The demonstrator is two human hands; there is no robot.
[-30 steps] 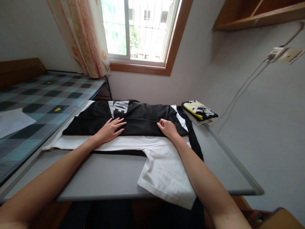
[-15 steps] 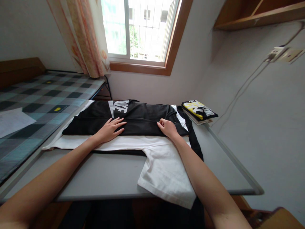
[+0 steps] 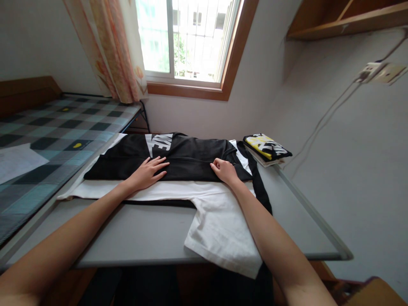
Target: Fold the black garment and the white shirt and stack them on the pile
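Note:
A black T-shirt (image 3: 191,148) with white lettering lies partly folded lengthwise, a flap edge running along it. Beneath it is a white T-shirt (image 3: 223,227), whose short sleeve hangs over the table's near edge. More black cloth (image 3: 262,187) shows under the white one. Flat on the black T-shirt rests my left hand (image 3: 149,172), open with fingers spread. My right hand (image 3: 225,171) is closed at the flap's edge toward the collar end, thumb and curled fingers on the black cloth; the fabric inside its grip is mostly hidden.
A folded black, yellow and white garment (image 3: 267,146) lies on a small stack at the grey table's (image 3: 153,238) far right corner. To the left is a bed with a checked mattress (image 3: 95,123) and white paper (image 3: 19,161). Cables (image 3: 321,117) hang along the right wall.

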